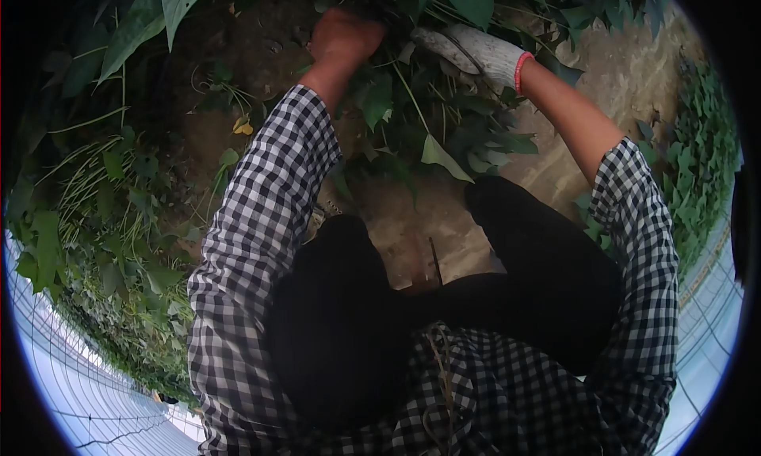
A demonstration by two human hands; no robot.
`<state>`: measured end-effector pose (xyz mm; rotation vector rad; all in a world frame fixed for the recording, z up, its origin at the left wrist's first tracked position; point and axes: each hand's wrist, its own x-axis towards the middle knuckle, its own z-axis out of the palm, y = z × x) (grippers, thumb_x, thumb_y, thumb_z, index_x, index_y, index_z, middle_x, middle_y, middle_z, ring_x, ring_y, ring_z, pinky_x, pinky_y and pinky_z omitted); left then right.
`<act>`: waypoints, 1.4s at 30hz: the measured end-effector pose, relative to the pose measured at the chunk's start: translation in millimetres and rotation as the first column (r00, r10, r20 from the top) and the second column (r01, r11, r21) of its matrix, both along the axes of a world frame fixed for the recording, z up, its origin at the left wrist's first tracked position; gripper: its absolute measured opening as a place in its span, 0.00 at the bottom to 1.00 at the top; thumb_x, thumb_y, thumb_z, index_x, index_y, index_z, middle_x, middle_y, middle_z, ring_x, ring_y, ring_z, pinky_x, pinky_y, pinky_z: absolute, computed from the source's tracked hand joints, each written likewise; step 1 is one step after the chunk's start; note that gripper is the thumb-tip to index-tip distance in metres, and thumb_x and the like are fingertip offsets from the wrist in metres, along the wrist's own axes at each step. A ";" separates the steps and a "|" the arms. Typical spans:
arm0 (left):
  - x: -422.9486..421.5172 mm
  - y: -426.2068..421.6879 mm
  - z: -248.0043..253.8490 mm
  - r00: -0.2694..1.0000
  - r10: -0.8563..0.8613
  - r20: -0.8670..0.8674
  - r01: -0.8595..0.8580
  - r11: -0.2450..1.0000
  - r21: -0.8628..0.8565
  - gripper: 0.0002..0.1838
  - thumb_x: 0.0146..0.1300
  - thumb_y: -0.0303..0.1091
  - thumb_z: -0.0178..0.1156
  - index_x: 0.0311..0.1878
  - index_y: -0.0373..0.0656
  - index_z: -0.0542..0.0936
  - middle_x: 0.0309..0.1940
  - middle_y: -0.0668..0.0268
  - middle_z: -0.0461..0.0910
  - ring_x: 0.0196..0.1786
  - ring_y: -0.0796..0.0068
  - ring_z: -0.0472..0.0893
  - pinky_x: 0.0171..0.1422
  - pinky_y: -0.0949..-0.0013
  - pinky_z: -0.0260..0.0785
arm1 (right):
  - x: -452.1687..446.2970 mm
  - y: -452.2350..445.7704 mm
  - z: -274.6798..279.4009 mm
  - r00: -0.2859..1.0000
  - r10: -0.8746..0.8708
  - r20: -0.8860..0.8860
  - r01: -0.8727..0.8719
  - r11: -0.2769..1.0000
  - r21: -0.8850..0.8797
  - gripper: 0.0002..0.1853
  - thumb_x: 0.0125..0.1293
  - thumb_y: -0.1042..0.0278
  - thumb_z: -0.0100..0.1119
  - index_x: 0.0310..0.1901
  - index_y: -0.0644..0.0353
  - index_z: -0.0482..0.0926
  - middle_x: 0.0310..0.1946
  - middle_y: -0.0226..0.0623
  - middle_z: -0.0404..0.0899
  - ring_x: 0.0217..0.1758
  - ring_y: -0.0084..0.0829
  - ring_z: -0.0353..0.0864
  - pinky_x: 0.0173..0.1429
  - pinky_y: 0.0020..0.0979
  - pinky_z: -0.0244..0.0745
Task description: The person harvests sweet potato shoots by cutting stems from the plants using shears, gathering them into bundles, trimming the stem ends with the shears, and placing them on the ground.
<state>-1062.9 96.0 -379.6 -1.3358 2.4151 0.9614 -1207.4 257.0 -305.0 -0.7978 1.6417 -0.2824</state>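
My left hand (pixel 345 38), bare, is curled among leafy vines at the top of the head view. Its knuckles face me, and whatever its fingers grip is hidden by shadow and leaves. My right hand (pixel 476 53) wears a white knit glove with a red cuff (pixel 520 72). It reaches in from the right toward the left hand, its fingertips lost among the green leaves and stems. A green leaf (pixel 379 101) hangs below the hands, and a paler leaf (pixel 444 159) droops on a long stem between my knees.
Bare brown soil (pixel 428 206) lies between my dark-trousered knees. A yellow leaf (pixel 242 127) is at the left, near bundled green stems (pixel 87 171). More vines (pixel 697 163) grow along the right side. A wire-lined, pale sheet wall (pixel 119 420) shows at the lower left.
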 end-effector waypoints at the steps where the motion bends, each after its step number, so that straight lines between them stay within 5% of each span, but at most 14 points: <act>1: 0.6 -0.8 0.2 0.999 0.033 0.018 -0.034 0.999 0.042 0.20 0.45 0.48 0.65 0.40 0.48 0.86 0.47 0.57 0.82 0.52 0.57 0.81 0.55 0.62 0.73 | 2.1 0.8 0.6 1.000 0.005 -0.031 -0.007 0.999 -0.053 0.32 0.68 0.36 0.41 0.28 0.62 0.75 0.14 0.33 0.69 0.18 0.26 0.71 0.25 0.29 0.69; 5: 3.9 1.5 -2.5 1.000 0.015 0.002 -0.015 0.999 -0.031 0.18 0.45 0.46 0.66 0.38 0.48 0.86 0.42 0.57 0.84 0.49 0.57 0.82 0.52 0.62 0.74 | 3.0 -0.4 14.4 0.998 0.062 -0.019 -0.061 0.997 0.040 0.33 0.68 0.34 0.41 0.31 0.65 0.73 0.16 0.34 0.68 0.19 0.30 0.71 0.29 0.33 0.71; 6: 4.9 1.1 -4.4 0.999 -0.029 -0.022 0.027 0.993 -0.113 0.17 0.45 0.45 0.66 0.38 0.47 0.86 0.41 0.58 0.84 0.47 0.57 0.83 0.51 0.62 0.74 | 0.7 4.5 3.9 0.990 0.096 -0.106 -0.110 0.985 -0.130 0.33 0.68 0.34 0.41 0.31 0.65 0.74 0.15 0.34 0.68 0.17 0.29 0.71 0.27 0.33 0.71; 11: 52.0 33.5 92.6 0.834 0.029 -0.551 0.174 0.934 0.313 0.07 0.50 0.28 0.66 0.35 0.44 0.85 0.35 0.64 0.84 0.38 0.67 0.84 0.44 0.63 0.76 | -4.8 20.5 7.0 0.960 0.068 -0.273 -0.155 0.938 -0.311 0.26 0.70 0.44 0.41 0.39 0.62 0.76 0.16 0.34 0.70 0.16 0.29 0.72 0.26 0.32 0.70; 13: 72.9 58.1 122.8 0.786 -0.005 -0.618 0.375 0.798 0.471 0.06 0.50 0.26 0.68 0.32 0.38 0.81 0.30 0.68 0.81 0.37 0.77 0.81 0.55 0.65 0.71 | -8.4 16.3 32.0 0.967 0.071 -0.244 -0.117 0.977 -0.178 0.21 0.71 0.49 0.42 0.45 0.59 0.76 0.24 0.37 0.74 0.24 0.32 0.75 0.33 0.33 0.72; 15: 80.8 73.1 157.4 0.607 -0.332 -0.722 0.708 0.640 0.300 0.07 0.49 0.27 0.69 0.32 0.40 0.80 0.31 0.70 0.80 0.39 0.73 0.81 0.67 0.55 0.61 | -13.7 6.8 60.4 0.978 0.106 -0.177 -0.100 0.994 0.046 0.20 0.72 0.54 0.42 0.54 0.57 0.75 0.39 0.43 0.79 0.38 0.39 0.80 0.45 0.35 0.76; 17: 85.8 88.2 167.3 0.572 -0.231 -0.787 0.790 0.413 0.454 0.09 0.49 0.28 0.69 0.34 0.43 0.81 0.33 0.71 0.80 0.41 0.69 0.81 0.73 0.48 0.50 | -20.0 11.2 50.4 0.950 0.187 -0.248 -0.205 0.978 -0.048 0.20 0.72 0.55 0.42 0.56 0.56 0.74 0.43 0.44 0.78 0.43 0.40 0.79 0.50 0.36 0.74; 20: 86.0 98.8 179.7 0.609 0.002 -0.793 0.793 0.037 0.608 0.10 0.53 0.29 0.69 0.38 0.42 0.80 0.35 0.69 0.79 0.44 0.71 0.79 0.63 0.58 0.63 | -34.4 19.4 22.9 0.885 0.293 -0.361 -0.370 0.914 -0.166 0.20 0.72 0.55 0.41 0.58 0.55 0.73 0.50 0.46 0.77 0.50 0.42 0.77 0.56 0.36 0.72; 23: 89.1 98.0 177.8 0.726 0.208 -0.655 0.675 -0.035 0.737 0.09 0.56 0.30 0.68 0.38 0.41 0.80 0.35 0.68 0.79 0.42 0.73 0.78 0.53 0.65 0.68 | -40.2 27.9 -6.5 0.794 0.326 -0.514 -0.507 0.821 -0.263 0.20 0.73 0.56 0.39 0.60 0.55 0.72 0.54 0.47 0.75 0.56 0.43 0.75 0.63 0.36 0.68; 27: 92.8 77.3 177.0 0.777 0.402 -0.484 0.501 0.069 0.863 0.09 0.66 0.29 0.58 0.48 0.41 0.74 0.39 0.74 0.75 0.43 0.85 0.74 0.51 0.75 0.69 | -40.5 21.1 -2.6 0.702 0.432 -0.566 -0.592 0.796 -0.126 0.23 0.74 0.54 0.37 0.58 0.58 0.73 0.52 0.47 0.76 0.57 0.44 0.74 0.64 0.37 0.66; 32: 89.5 42.4 198.3 0.787 0.606 -0.116 -0.043 0.241 0.970 0.13 0.69 0.39 0.55 0.50 0.42 0.75 0.35 0.74 0.77 0.41 0.84 0.77 0.45 0.78 0.70 | -53.5 24.7 -3.6 0.697 0.422 -0.581 -0.572 0.815 -0.094 0.23 0.74 0.53 0.37 0.59 0.59 0.72 0.54 0.47 0.75 0.58 0.44 0.73 0.65 0.37 0.66; 39: 20.8 11.6 133.2 0.913 -0.095 -0.397 0.324 0.761 0.562 0.32 0.51 0.54 0.69 0.44 0.29 0.80 0.40 0.55 0.82 0.45 0.67 0.81 0.51 0.66 0.73 | -60.2 28.6 -9.3 0.696 0.428 -0.577 -0.569 0.818 -0.081 0.24 0.74 0.52 0.37 0.60 0.59 0.71 0.56 0.47 0.74 0.60 0.45 0.72 0.65 0.37 0.66; 41: -10.0 10.3 112.7 0.893 -0.442 -0.086 0.450 0.871 0.198 0.37 0.47 0.60 0.69 0.45 0.30 0.80 0.41 0.50 0.82 0.45 0.59 0.82 0.51 0.61 0.73 | -61.9 28.3 -11.4 0.693 0.435 -0.575 -0.572 0.817 -0.073 0.24 0.74 0.52 0.37 0.61 0.59 0.71 0.56 0.47 0.74 0.60 0.45 0.72 0.65 0.37 0.66; 42: -23.3 11.2 102.3 0.783 -0.617 0.076 0.597 0.781 0.185 0.34 0.49 0.59 0.67 0.46 0.33 0.80 0.42 0.49 0.81 0.46 0.55 0.81 0.51 0.59 0.73 | -61.9 28.4 -12.2 0.694 0.432 -0.576 -0.569 0.819 -0.071 0.24 0.74 0.52 0.37 0.61 0.59 0.70 0.56 0.47 0.74 0.60 0.45 0.72 0.65 0.37 0.66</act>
